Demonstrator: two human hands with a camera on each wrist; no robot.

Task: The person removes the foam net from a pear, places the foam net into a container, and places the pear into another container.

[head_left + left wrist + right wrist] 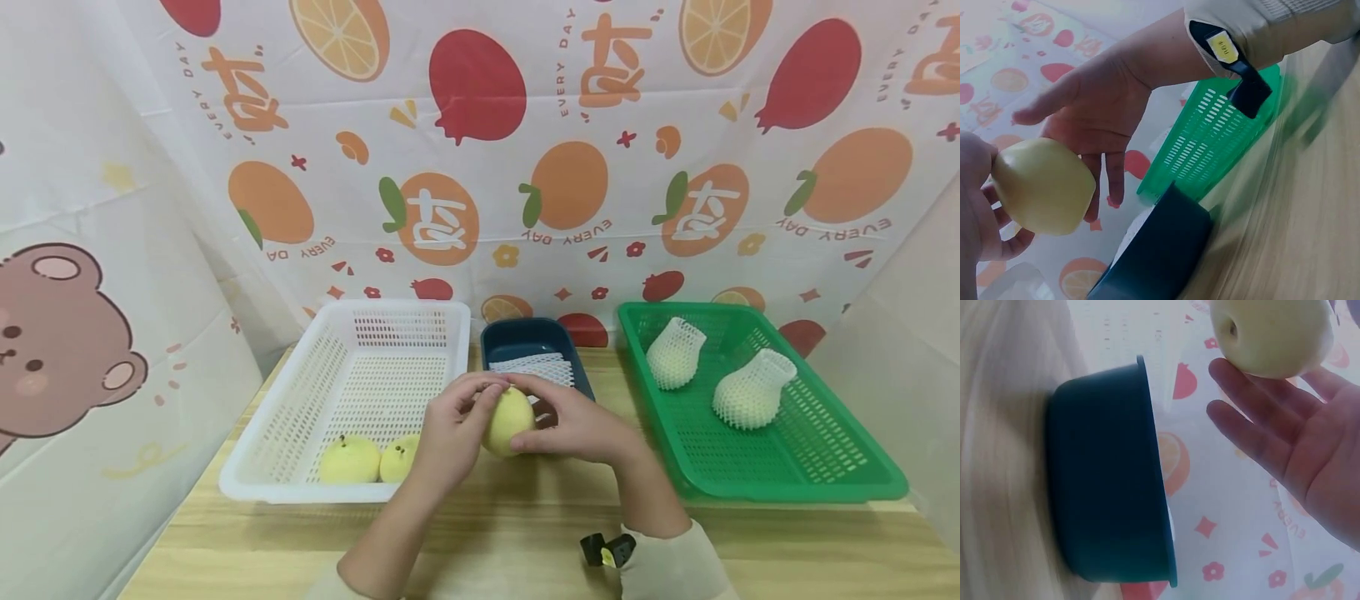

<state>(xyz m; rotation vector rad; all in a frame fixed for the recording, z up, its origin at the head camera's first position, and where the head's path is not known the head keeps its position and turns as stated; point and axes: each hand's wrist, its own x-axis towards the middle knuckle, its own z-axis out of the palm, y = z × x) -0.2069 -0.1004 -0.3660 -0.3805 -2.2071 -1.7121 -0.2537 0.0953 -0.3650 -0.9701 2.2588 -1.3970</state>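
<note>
A yellow pear (508, 425) is held up between both hands, in front of a dark blue tub (527, 332). My left hand (453, 429) grips it from the left; in the left wrist view its fingers curl behind the pear (1044, 186). My right hand (583, 423) lies along the other side with its fingers fairly straight. In the right wrist view the right hand's fingertips touch the underside of the pear (1275, 337), and the palm faces it without closing round it. White foam netting (536, 367) lies in the tub.
On the left stands a white basket (375, 329) with two pears, one pear (349, 460) near its front edge. A green basket (750, 458) on the right holds two pears in foam nets, one netted pear (752, 392) nearer me. Behind hangs a fruit-print cloth (517, 275).
</note>
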